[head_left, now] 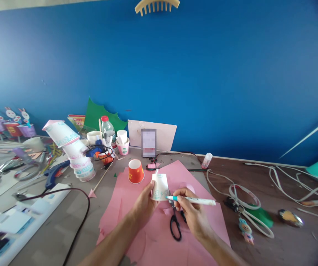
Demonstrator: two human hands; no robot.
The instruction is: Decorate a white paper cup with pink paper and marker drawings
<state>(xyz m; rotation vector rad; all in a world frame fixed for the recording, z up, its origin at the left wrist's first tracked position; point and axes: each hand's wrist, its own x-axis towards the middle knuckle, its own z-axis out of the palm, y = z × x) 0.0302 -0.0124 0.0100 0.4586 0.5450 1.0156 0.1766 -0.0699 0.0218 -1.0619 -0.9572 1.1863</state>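
Observation:
My left hand (pixel 145 201) is closed around a white paper cup (pixel 160 183), which has teal marks drawn near its lower edge. Between the fingers of my right hand (pixel 191 210) is a white marker (pixel 201 201) with a teal end. Its tip touches, or nearly touches, the lower right of the cup. Under both hands spread sheets of pink paper (pixel 148 240). Black-handled scissors (pixel 175 227) lie on the paper below the cup, partly hidden by my right hand. A red paper cup (pixel 136 173) rests on the pink paper to the left.
A leaning stack of decorated paper cups (pixel 78 159) stands left, near a blue glue gun (pixel 55 175). Behind are a red-capped bottle (pixel 107 129) and an upright phone (pixel 148 143). At right lie a glue stick (pixel 207 160), white cables (pixel 275 177) and a keychain (pixel 246 231).

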